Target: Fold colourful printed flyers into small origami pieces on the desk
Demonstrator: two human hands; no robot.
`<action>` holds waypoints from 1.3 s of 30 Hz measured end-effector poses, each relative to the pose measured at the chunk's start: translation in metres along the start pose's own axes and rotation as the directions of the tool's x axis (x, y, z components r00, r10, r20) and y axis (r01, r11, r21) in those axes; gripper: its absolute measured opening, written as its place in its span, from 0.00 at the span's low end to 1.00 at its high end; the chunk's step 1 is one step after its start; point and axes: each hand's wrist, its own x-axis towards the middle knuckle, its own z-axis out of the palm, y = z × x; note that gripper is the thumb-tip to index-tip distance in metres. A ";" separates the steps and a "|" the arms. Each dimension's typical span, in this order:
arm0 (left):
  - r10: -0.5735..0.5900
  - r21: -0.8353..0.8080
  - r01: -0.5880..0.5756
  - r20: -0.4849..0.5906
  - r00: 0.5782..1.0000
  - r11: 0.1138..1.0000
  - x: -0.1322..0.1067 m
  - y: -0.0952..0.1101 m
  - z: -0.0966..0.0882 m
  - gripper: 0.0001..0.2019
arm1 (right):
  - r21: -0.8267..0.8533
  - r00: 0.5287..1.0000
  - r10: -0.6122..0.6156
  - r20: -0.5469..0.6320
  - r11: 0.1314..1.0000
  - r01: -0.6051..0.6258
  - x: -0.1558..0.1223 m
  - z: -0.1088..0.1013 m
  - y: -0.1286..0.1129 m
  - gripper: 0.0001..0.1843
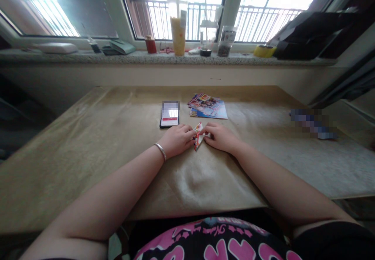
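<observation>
At the middle of the brown paper-covered bench (88, 154), the left hand (175, 138) and right hand (221, 137) are both pinching a small red-and-white patterned folded paper (198, 136) between curled fingertips, holding it down against the surface. Several folds are already showing, giving a narrow pointed shape. A stack of colourful printed sheets (208, 106) is lying just beyond, untouched. Black smartphone (169, 114) beside it: screen blurred, unreadable. Sheet print too small to read.
</observation>
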 end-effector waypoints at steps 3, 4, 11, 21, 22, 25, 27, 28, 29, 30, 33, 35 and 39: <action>0.014 0.001 -0.014 0.002 1.000 1.000 0.000 0.001 0.000 0.13 | 0.003 0.999 -0.031 -0.029 1.000 0.031 0.000 0.001 0.003 0.09; 0.019 0.004 -0.019 0.007 1.000 1.000 0.000 0.001 0.000 0.13 | 0.001 0.998 -0.051 -0.036 0.999 0.051 0.000 0.002 0.004 0.08; 0.006 0.007 -0.006 0.034 0.999 1.000 -0.001 0.005 -0.003 0.18 | -0.028 0.994 -0.109 -0.018 0.994 0.109 0.001 0.001 0.009 0.07; 0.018 0.008 -0.018 -0.009 1.000 1.000 -0.001 0.006 0.004 0.18 | -0.050 0.986 -0.160 0.050 0.985 0.163 0.000 -0.005 0.001 0.13; 0.026 0.007 -0.026 -0.029 0.999 1.000 -0.001 0.005 0.006 0.17 | -0.052 0.987 -0.156 0.051 0.986 0.158 0.000 -0.004 0.001 0.12; 0.052 0.011 -0.051 -0.077 0.996 0.999 0.000 0.002 0.007 0.13 | -0.093 0.993 -0.105 0.051 0.990 0.109 0.000 -0.003 -0.001 0.10; 0.062 0.023 -0.060 -0.095 0.994 0.998 0.001 0.000 0.006 0.11 | -0.120 0.996 -0.075 0.051 0.990 0.081 0.000 -0.003 -0.004 0.09; 0.067 0.029 -0.064 -0.099 0.993 0.997 0.001 -0.001 0.006 0.11 | -0.129 0.997 -0.064 0.049 0.989 0.070 0.000 -0.004 -0.005 0.08; 0.073 0.037 -0.069 -0.102 0.992 0.997 0.001 -0.001 0.005 0.11 | -0.137 0.997 -0.054 0.049 0.989 0.060 0.000 -0.004 -0.006 0.08; 0.076 0.048 -0.072 -0.107 0.991 0.996 0.001 -0.001 0.005 0.11 | -0.143 0.998 -0.046 0.050 0.988 0.052 0.000 -0.005 -0.007 0.08; 0.087 0.100 -0.076 -0.118 0.989 0.992 0.002 0.000 0.004 0.10 | -0.141 0.998 -0.040 0.048 0.989 0.046 0.001 -0.004 -0.009 0.08; 0.101 0.141 -0.085 -0.105 0.989 0.986 0.002 0.000 0.004 0.09 | -0.125 0.998 -0.045 0.041 0.991 0.050 0.001 -0.003 -0.008 0.08; 0.111 0.186 -0.101 -0.045 0.993 0.977 0.005 0.001 0.005 0.07 | -0.101 0.999 -0.043 0.031 0.994 0.046 0.002 0.001 -0.007 0.08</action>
